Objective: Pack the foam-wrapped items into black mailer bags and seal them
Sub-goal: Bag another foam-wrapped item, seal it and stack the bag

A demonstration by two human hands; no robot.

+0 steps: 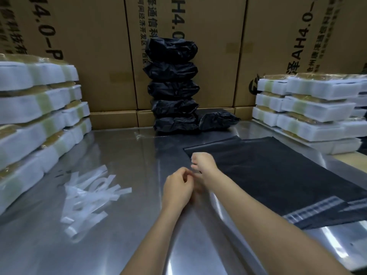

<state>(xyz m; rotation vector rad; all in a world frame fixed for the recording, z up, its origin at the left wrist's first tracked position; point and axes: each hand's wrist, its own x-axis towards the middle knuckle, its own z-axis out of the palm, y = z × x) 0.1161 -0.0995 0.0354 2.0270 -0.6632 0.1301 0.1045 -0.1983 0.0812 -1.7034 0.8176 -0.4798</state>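
Note:
A flat pile of black mailer bags lies on the steel table, right of centre. My right hand hovers at the pile's near-left corner with its fingers curled; I cannot see whether it grips the bag. My left hand is just beside it over bare metal, fingertips pinched together with nothing visible in them. Foam-wrapped items stand stacked at the left and at the right. A tall stack of filled black bags rises at the back centre, with one more filled bag lying beside it.
Several clear peel-off strips lie scattered on the table to the left of my hands. Large brown cartons form a wall along the back. The foam stacks close in both sides of the table.

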